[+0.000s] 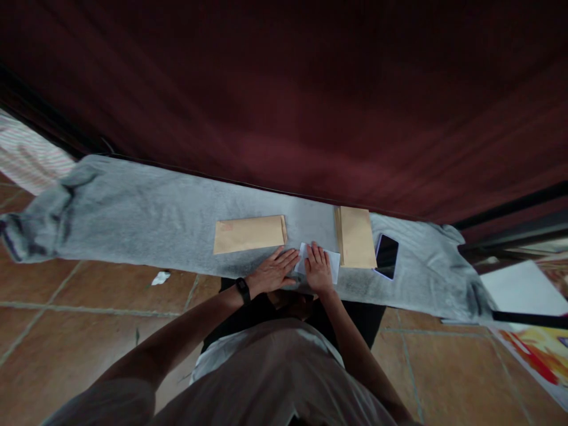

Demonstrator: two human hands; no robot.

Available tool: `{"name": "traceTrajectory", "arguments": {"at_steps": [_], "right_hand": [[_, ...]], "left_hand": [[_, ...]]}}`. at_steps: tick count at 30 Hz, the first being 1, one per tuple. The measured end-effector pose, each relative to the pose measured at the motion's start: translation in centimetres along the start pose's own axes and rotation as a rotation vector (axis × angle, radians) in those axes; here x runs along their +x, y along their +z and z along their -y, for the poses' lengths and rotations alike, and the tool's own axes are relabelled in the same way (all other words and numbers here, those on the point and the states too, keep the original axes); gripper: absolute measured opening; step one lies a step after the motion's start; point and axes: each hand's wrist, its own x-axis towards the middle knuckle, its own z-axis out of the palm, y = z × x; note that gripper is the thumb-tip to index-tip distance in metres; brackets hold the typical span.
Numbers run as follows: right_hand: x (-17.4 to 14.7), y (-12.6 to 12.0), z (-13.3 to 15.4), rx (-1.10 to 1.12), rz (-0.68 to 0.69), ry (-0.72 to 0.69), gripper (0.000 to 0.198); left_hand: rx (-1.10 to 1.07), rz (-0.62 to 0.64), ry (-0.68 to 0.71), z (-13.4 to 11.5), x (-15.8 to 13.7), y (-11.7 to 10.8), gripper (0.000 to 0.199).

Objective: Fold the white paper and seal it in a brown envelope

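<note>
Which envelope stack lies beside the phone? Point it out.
The right-hand stack of brown envelopes, just left of the phone; the other stack lies farther left, with a reddish mark near one corner.

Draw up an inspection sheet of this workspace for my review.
Surface: grey cloth, rumpled at both ends.
Job's things: white paper; left pile of brown envelopes; right pile of brown envelopes.
Clutter: phone beside the right pile; white scrap on the floor.
Grip: right hand flat on the paper; left hand flat, fingertips at the paper's left edge.
Cables: nothing clearly seen.
Surroundings: dark red backdrop; tiled floor.
</note>
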Motion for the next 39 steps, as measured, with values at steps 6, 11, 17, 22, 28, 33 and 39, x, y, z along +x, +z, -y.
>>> {"name": "traceTrajectory", "arguments": {"at_steps": [6, 11, 17, 22, 28, 33, 39], "right_hand": [[-1.8, -0.9, -1.4, -0.035, -0.046, 0.115, 0.055], [-3.9, -1.8, -1.6, -0.086, -0.092, 0.211, 0.062], [-3.8, -3.3, -0.6, -0.136, 0.016, 0.383, 0.068], [-3.9, -4.0, -0.4, -0.153, -0.018, 0.442, 0.071], [-4.3, -4.3, -1.1, -0.076, -0.010, 0.548, 0.067], [-3.5, -4.2, -1.9, 0.094, -0.049, 0.644, 0.053], [-3.3, -4.2, -2.5, 0.390, -0.073, 0.689, 0.024]], "left_hand": [[-0.016, -0.020, -0.182, 2.4, 0.1, -1.9, 0.089], [-0.055, 0.011, -0.561, 7.9, 0.4, -4.3, 0.116], [-0.113, 0.201, -0.593, 11.2, 0.8, -5.2, 0.122], [-0.100, 0.144, -0.534, 11.0, 0.1, -5.2, 0.120], [-0.087, 0.064, -0.461, 9.5, -1.4, -4.9, 0.117], [-0.035, -0.018, -0.427, 8.7, -2.0, -4.7, 0.119], [-0.030, -0.027, -0.399, 8.6, -2.0, -4.7, 0.119]]}}
